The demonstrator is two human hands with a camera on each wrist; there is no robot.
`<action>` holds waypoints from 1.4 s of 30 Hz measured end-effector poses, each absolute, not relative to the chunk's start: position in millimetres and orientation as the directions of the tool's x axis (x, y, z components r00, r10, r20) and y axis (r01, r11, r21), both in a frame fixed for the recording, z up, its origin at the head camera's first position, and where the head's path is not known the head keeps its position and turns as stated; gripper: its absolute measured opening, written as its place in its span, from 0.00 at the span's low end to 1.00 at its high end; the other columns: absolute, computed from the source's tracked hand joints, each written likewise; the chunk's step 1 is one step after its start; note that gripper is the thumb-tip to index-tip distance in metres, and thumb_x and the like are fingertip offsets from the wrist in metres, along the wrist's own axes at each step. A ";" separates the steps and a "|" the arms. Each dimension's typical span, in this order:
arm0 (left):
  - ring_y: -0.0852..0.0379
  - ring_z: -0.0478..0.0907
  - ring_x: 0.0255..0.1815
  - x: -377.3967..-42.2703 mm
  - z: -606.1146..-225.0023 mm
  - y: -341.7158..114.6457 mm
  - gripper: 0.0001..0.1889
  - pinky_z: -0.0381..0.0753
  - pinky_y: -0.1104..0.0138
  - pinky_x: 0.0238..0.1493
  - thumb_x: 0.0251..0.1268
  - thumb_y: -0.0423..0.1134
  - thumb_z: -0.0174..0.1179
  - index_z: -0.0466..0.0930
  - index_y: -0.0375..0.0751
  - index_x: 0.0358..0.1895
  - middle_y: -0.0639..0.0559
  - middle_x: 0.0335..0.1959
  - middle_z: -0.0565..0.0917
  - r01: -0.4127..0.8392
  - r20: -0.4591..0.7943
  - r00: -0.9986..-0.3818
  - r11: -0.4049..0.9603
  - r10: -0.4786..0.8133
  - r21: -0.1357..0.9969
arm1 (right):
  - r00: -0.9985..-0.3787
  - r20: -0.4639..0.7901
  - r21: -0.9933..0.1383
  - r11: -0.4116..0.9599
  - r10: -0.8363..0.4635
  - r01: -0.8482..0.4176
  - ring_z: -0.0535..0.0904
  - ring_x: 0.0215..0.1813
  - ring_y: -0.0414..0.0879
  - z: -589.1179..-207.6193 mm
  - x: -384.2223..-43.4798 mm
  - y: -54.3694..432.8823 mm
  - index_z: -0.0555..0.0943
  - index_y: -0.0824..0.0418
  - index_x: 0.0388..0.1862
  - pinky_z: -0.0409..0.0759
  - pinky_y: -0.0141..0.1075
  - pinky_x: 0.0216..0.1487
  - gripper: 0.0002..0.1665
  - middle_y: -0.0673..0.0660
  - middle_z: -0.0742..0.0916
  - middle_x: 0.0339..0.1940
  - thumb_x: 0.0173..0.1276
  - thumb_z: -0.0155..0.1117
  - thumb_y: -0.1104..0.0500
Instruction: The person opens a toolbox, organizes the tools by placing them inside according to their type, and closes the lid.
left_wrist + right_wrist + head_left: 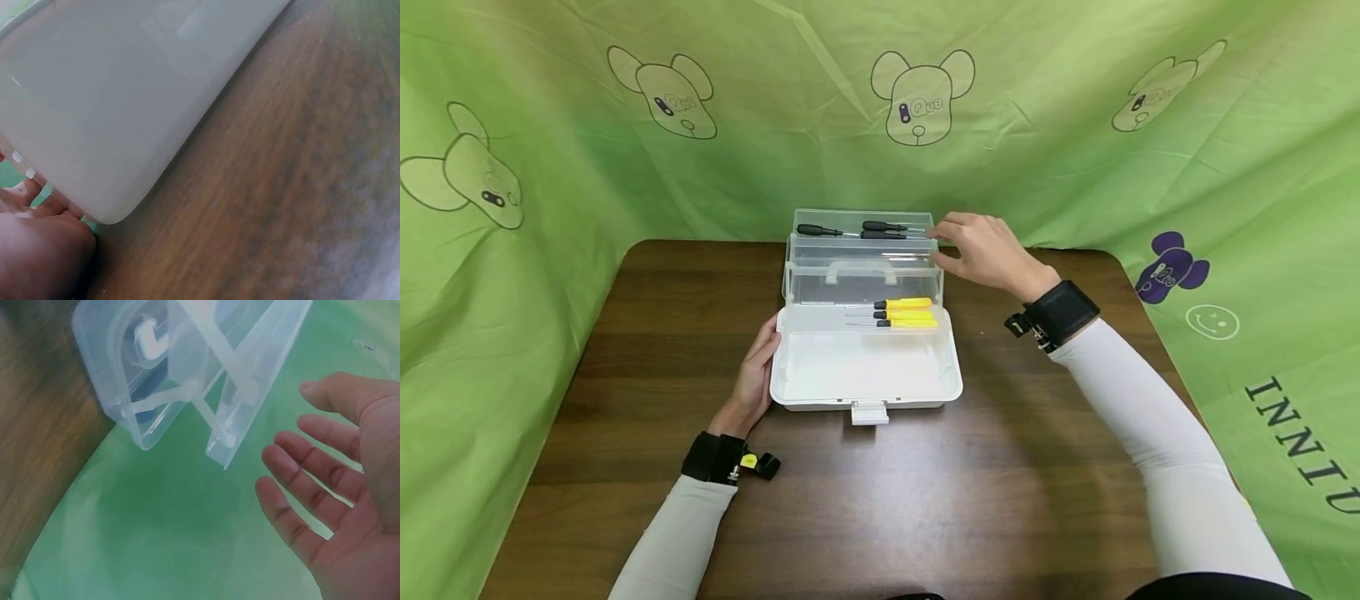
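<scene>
A white toolbox (865,367) stands open on the table, its clear folding trays (820,287) raised in steps at the back. My left hand (754,375) rests along the box's left side; in the left wrist view its fingers (25,190) lie by the box wall. At the right end of the upper trays is my right hand (985,248). Its fingers (312,494) are spread and slightly bent, with nothing in them in the right wrist view. Three black-handled screwdrivers (820,230) lie in the top tray. Yellow-handled screwdrivers (910,315) lie in the lower tray.
Thin metal pieces (906,257) lie in the middle tray. A white latch (869,413) sticks out at the toolbox's front. The brown wooden table (865,517) ends at a green cloth (775,167) hanging behind and at both sides.
</scene>
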State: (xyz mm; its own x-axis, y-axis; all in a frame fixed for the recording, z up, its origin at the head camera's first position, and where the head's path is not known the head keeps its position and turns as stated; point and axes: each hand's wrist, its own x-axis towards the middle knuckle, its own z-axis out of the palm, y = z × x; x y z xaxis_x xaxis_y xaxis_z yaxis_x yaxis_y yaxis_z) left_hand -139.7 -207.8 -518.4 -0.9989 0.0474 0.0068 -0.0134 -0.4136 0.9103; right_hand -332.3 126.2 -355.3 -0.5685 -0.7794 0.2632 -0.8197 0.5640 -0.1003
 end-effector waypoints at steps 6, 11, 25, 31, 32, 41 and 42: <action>0.57 0.56 0.78 -139.4 -518.7 -208.1 0.29 0.62 0.68 0.71 0.90 0.41 0.32 0.44 0.40 0.87 0.46 0.81 0.57 -0.015 0.005 -0.999 -0.414 0.048 0.910 | -0.553 0.305 -0.046 0.568 -0.775 -0.821 0.86 0.39 0.57 -358.4 -324.3 138.5 0.87 0.64 0.58 0.79 0.47 0.26 0.20 0.62 0.90 0.48 0.71 0.75 0.56; 0.56 0.55 0.79 -139.2 -518.3 -208.6 0.30 0.61 0.68 0.72 0.90 0.41 0.32 0.44 0.41 0.87 0.45 0.83 0.55 -0.015 0.007 -0.999 -0.414 0.051 0.910 | -0.551 0.323 -0.020 0.576 -0.769 -0.817 0.87 0.40 0.58 -360.1 -317.1 150.0 0.87 0.63 0.59 0.80 0.49 0.26 0.22 0.62 0.90 0.48 0.71 0.74 0.53; 0.55 0.52 0.81 -138.9 -518.6 -208.8 0.29 0.60 0.68 0.73 0.90 0.41 0.32 0.44 0.41 0.87 0.45 0.84 0.54 -0.014 0.010 -0.999 -0.422 0.053 0.906 | -0.577 0.367 0.037 0.631 -0.730 -0.775 0.86 0.35 0.59 -372.1 -297.4 187.2 0.86 0.63 0.58 0.79 0.51 0.24 0.25 0.63 0.90 0.46 0.68 0.76 0.51; 0.56 0.52 0.81 -139.8 -517.8 -208.3 0.29 0.59 0.68 0.73 0.90 0.40 0.32 0.44 0.40 0.87 0.45 0.83 0.55 -0.009 0.012 -0.999 -0.425 0.046 0.905 | -0.643 0.355 0.042 0.699 -0.679 -0.714 0.87 0.38 0.61 -374.7 -287.3 206.8 0.86 0.62 0.59 0.78 0.50 0.22 0.28 0.64 0.90 0.48 0.66 0.78 0.47; 0.56 0.53 0.81 -139.9 -517.8 -208.4 0.29 0.60 0.68 0.73 0.90 0.40 0.32 0.44 0.39 0.87 0.45 0.83 0.55 -0.008 0.013 -0.999 -0.423 0.045 0.906 | -0.659 0.349 0.035 0.712 -0.666 -0.701 0.87 0.38 0.61 -374.8 -285.4 210.1 0.86 0.62 0.59 0.78 0.50 0.22 0.29 0.64 0.90 0.48 0.66 0.78 0.47; 0.55 0.51 0.82 -139.5 -518.4 -209.2 0.29 0.59 0.68 0.73 0.90 0.40 0.31 0.43 0.40 0.87 0.44 0.84 0.53 -0.018 0.004 -0.999 -0.417 0.053 0.909 | -0.793 0.294 -0.023 0.826 -0.533 -0.563 0.86 0.36 0.60 -376.1 -268.7 242.8 0.85 0.62 0.61 0.79 0.53 0.26 0.31 0.61 0.90 0.43 0.65 0.79 0.47; 0.55 0.51 0.82 -139.3 -518.4 -209.1 0.29 0.59 0.68 0.73 0.90 0.40 0.31 0.43 0.41 0.87 0.45 0.84 0.53 -0.019 0.002 -0.999 -0.418 0.052 0.908 | -0.802 0.292 -0.027 0.834 -0.521 -0.552 0.86 0.36 0.60 -376.2 -267.1 246.5 0.85 0.62 0.61 0.78 0.54 0.26 0.31 0.61 0.90 0.44 0.65 0.79 0.47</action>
